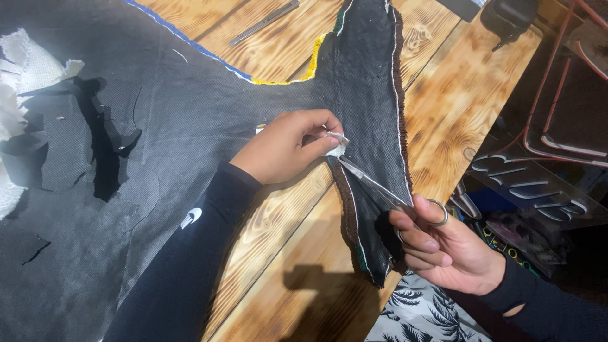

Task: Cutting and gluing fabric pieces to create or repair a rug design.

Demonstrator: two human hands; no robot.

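A large piece of dark grey backing fabric [190, 107] lies face down on a wooden table [443, 95], with a narrow limb of it running toward me. My left hand [285, 149] pinches a small white scrap [335, 147] at the limb's edge. My right hand [443, 244] holds small metal scissors [380, 189] by the finger loops. The blade tips point at the white scrap and touch it. The limb's rim shows brown fringe [345, 209], and yellow and blue yarn edges show further up.
White cloth scraps [25, 69] lie at the far left on the fabric. A long metal tool [263, 23] rests on the table at the top. A rack with metal tubing [557, 95] stands to the right of the table edge.
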